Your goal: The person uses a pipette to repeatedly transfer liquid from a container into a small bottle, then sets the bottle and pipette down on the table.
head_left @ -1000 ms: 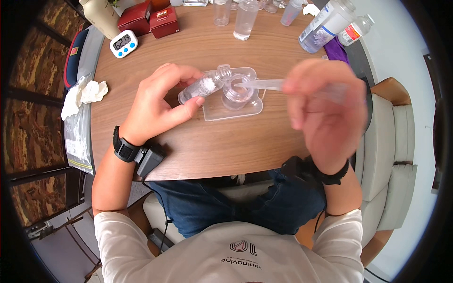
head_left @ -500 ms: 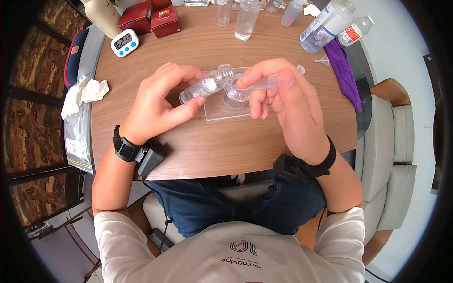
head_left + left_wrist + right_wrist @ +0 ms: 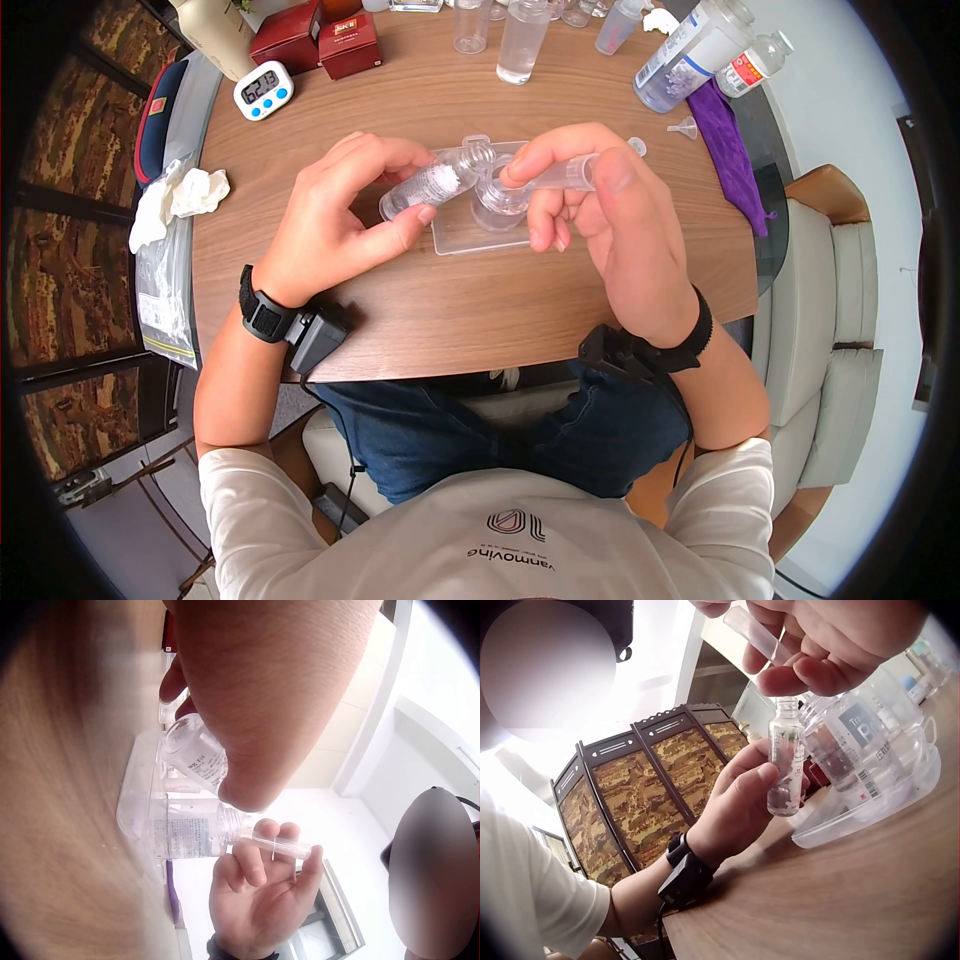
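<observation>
My left hand (image 3: 345, 215) grips a small clear vial (image 3: 425, 190), tilted with its open neck toward the right; white bits lie inside. Just beside that neck, a wider clear bottle (image 3: 497, 208) stands open and upright on a clear plastic tray (image 3: 470, 243). In my right hand (image 3: 630, 220) is a translucent plastic tube (image 3: 568, 174), held between thumb and fingers. The tube slants over the bottle's mouth, and in the left wrist view the tube (image 3: 281, 844) reaches the bottle's neck (image 3: 231, 827). Fingers partly cover the tube's lower end in the head view.
A white timer (image 3: 264, 91) and dark red boxes (image 3: 350, 46) sit at the back left. Clear cups (image 3: 522, 45) and a large labelled bottle (image 3: 690, 55) stand at the back. A small funnel (image 3: 684, 128) and purple cloth (image 3: 728, 160) lie right; crumpled tissue (image 3: 200, 194) lies left.
My right hand has swung left from the right side, bringing the tube over the bottle, and has stayed nearly still since half a second ago. The left hand and vial have hardly moved.
</observation>
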`<action>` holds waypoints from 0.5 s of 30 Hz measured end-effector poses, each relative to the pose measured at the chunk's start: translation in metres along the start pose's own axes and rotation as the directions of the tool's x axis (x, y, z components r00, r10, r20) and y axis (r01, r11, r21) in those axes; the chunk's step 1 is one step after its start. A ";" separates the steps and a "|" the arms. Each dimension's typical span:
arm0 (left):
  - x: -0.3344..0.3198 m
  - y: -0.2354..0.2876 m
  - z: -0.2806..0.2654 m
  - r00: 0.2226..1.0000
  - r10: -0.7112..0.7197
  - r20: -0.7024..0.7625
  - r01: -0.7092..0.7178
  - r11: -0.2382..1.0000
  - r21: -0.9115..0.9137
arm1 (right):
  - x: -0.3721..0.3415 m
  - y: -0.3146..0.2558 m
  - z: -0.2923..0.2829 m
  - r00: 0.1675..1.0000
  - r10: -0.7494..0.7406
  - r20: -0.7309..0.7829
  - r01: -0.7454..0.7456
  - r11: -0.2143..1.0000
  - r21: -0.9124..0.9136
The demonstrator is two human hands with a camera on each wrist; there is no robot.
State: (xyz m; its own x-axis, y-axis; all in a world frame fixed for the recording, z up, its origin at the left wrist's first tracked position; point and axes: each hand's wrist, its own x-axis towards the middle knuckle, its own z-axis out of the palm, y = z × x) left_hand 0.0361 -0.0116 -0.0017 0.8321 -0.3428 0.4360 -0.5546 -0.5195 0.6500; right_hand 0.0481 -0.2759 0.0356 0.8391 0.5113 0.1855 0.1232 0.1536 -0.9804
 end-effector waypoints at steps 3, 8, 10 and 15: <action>0.000 -0.001 0.000 1.000 0.003 0.000 -0.003 1.000 -0.001 | 0.000 -0.003 0.001 1.000 0.013 -0.006 -0.013 1.000 -0.010; 0.001 0.003 -0.001 1.000 -0.019 0.010 0.019 1.000 -0.013 | -0.001 -0.004 0.003 0.999 -0.006 -0.041 0.004 0.999 -0.040; 0.001 0.003 -0.002 1.000 -0.024 0.019 0.024 1.000 0.004 | -0.001 -0.006 0.003 0.999 -0.006 -0.054 0.004 0.999 -0.048; 0.000 0.000 -0.002 1.000 -0.003 0.009 0.003 1.000 0.005 | -0.010 -0.027 -0.009 0.992 -0.113 -0.061 0.108 0.991 -0.072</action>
State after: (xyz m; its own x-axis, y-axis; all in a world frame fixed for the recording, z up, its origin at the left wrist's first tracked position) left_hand 0.0355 -0.0098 -0.0001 0.8337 -0.3485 0.4283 -0.5522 -0.5242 0.6483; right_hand 0.0411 -0.2933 0.0592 0.8508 0.4380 0.2904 0.2512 0.1464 -0.9568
